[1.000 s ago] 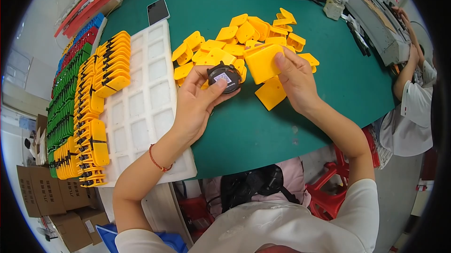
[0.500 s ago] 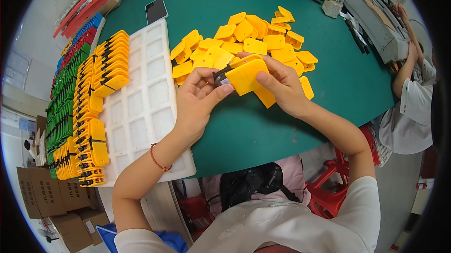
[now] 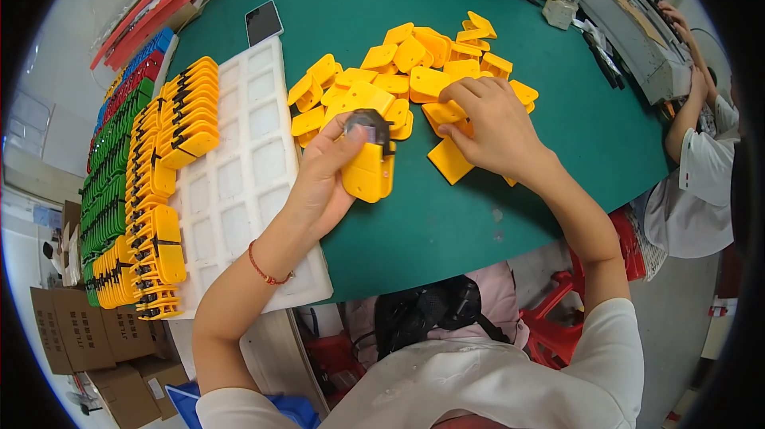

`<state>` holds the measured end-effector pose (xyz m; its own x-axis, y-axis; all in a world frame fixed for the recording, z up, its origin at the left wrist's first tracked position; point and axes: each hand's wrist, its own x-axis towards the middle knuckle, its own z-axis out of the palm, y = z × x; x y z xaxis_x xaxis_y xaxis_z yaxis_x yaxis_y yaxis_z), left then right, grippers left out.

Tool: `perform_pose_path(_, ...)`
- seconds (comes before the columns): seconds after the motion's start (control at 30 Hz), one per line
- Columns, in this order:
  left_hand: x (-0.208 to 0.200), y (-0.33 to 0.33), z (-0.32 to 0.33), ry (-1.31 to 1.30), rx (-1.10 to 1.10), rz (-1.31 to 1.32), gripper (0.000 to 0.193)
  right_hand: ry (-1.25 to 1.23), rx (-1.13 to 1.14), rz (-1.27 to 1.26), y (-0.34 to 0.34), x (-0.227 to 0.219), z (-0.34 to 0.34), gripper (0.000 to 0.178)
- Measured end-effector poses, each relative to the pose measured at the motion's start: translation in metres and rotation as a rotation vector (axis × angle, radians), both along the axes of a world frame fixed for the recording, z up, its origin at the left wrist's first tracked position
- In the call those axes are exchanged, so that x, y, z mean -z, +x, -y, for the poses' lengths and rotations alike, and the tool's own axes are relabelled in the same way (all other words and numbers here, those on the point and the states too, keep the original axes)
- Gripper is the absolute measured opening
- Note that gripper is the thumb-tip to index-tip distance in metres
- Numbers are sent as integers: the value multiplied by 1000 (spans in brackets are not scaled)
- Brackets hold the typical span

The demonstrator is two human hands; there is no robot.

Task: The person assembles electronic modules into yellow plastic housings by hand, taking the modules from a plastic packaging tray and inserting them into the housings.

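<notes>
Upright in my left hand is a yellow plastic clip, its two plates joined and a black fitting at the top, by my thumb. At the near right side of a loose pile of yellow plastic pieces, my right hand has its fingers closed round a yellow piece. The palm and fingers partly cover that piece. Just below the right fingers a separate flat yellow piece lies on the green mat.
Left of my left arm lies a white gridded tray, with rows of yellow clips with black fittings and green ones along its left side. A phone lies beyond it. Another person's arm shows at the right by a grey machine.
My hands have parted. The left keeps the yellow clip, turned so the black fitting is on top; the right has let go of it and moved to a piece in the pile.
</notes>
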<state>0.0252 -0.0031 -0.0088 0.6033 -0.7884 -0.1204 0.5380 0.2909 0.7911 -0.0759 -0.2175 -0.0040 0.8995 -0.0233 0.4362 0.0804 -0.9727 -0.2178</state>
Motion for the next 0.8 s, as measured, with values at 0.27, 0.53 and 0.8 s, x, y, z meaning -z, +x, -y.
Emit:
perform_pose_path(0.27,-12,-14,7,184,103,227,50,278,59,201,9,0,10,19)
perform_pose_path(0.53,-10,-16,4,273,67,352,50,1685,-256,-413,1,-19,-1,35)
perform_pose_path(0.8,-6,-18,2,323,-31,512,50,1438,-236,-307,6,-10,12,32)
